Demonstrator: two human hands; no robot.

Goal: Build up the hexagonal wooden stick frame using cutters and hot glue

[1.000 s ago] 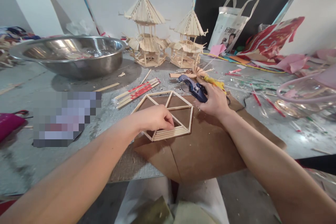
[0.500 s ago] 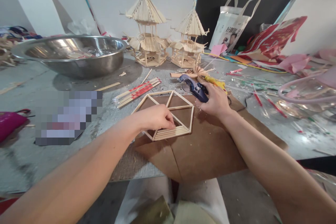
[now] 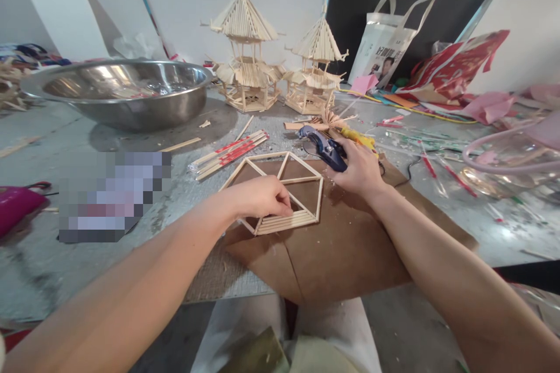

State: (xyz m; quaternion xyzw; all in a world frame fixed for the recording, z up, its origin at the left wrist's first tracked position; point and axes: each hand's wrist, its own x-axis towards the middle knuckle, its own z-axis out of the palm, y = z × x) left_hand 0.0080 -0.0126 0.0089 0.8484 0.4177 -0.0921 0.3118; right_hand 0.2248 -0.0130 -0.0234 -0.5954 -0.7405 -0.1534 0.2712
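Observation:
A hexagonal frame of pale wooden sticks [image 3: 321, 198] lies on brown paper, with spokes crossing inside it. Several parallel sticks [image 3: 289, 222] fill part of its near wedge. My left hand [image 3: 266, 195] reaches over the frame, closed, its fingertips pinched at the innermost stick of that row. Its curled fingers partly hide the stick and the frame's centre. To the right, my right hand [image 3: 361, 169] is closed around a dark blue hand tool [image 3: 326, 148] above the paper. A yellow tool [image 3: 361, 139] lies just behind that hand.
Two stick-built pagodas [image 3: 247, 70] stand at the back, beside a steel basin [image 3: 144, 105]. Red-wrapped sticks [image 3: 231, 154] lie beyond the frame. Brown paper [image 3: 350, 256] reaches the table's near edge. A pink-handled clear container [image 3: 516, 163] and loose scraps lie right.
Hardly anything differs. Both hands keep their places, the left at the stick row and the right on the blue tool; the view shifts very slightly.

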